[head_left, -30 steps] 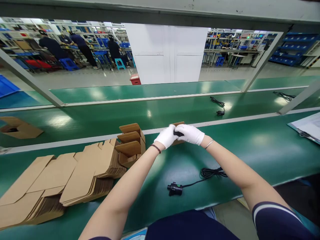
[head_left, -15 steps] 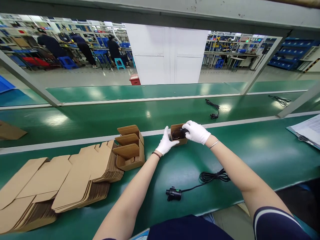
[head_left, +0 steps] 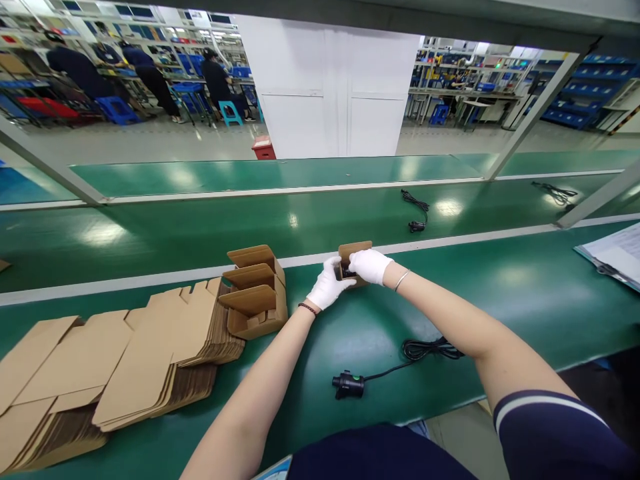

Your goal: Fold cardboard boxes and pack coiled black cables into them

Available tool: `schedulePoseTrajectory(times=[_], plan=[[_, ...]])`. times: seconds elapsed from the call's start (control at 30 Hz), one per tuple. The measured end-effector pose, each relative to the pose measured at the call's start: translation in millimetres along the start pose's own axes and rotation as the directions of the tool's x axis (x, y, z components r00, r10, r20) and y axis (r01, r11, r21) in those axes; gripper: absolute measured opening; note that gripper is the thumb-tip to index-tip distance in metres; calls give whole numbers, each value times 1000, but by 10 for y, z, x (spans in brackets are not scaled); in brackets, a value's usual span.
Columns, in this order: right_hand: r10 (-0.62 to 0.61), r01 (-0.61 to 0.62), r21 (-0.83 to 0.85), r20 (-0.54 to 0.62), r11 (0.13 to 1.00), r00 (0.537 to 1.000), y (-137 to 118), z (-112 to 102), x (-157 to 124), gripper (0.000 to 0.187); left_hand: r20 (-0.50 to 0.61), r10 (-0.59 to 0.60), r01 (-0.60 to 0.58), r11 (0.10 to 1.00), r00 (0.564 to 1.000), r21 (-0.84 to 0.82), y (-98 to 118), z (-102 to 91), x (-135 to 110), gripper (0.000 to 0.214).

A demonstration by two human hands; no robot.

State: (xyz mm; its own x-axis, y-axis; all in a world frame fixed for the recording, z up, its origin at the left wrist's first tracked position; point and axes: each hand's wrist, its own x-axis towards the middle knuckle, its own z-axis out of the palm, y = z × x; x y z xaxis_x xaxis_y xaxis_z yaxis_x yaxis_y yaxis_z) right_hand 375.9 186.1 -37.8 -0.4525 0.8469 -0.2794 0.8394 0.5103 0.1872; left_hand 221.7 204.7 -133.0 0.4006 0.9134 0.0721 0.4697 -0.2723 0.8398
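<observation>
Both my hands wear white gloves and meet at a small brown cardboard box point(head_left: 354, 252) standing on the green bench. My left hand point(head_left: 327, 287) grips the box's near left side with its fingers curled. My right hand point(head_left: 369, 265) lies over the box's opening, its fingers closed on a black part point(head_left: 346, 273) with a cable that sits inside. Only a sliver of that black part shows between the gloves.
A black device with a coiled cable point(head_left: 350, 384) lies on the bench near me. Folded open boxes point(head_left: 255, 290) and stacks of flat cardboard blanks point(head_left: 115, 363) sit at left. Another black cable point(head_left: 415, 210) rests on the conveyor belt. A clipboard with papers point(head_left: 615, 253) is at right. People work at far benches.
My left hand has closed in on the box from its spread position, and my right hand has lowered over the opening, pushing the black part deeper so less of it shows.
</observation>
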Motion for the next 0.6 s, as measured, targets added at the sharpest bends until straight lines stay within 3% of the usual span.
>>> schedulePoseTrajectory(times=[0.17,0.33,0.47,0.6], plan=[[9,-11,33,59,999,998,30,-29,8,22,4,33,-33,998,999,47,26,2,-32,66],[44,-40,87,-39,995,998,-40,25,-154,32,24,76,-78,992,997,96,-2,-18,-21,64],[33,-29,162,-20,986,999,-96,92,-161,25,72,148,-158,976,986,148,-26,-38,8,62],[55,-47,219,-33,975,998,3,41,-188,21,127,243,-265,941,962,209,52,-87,26,46]])
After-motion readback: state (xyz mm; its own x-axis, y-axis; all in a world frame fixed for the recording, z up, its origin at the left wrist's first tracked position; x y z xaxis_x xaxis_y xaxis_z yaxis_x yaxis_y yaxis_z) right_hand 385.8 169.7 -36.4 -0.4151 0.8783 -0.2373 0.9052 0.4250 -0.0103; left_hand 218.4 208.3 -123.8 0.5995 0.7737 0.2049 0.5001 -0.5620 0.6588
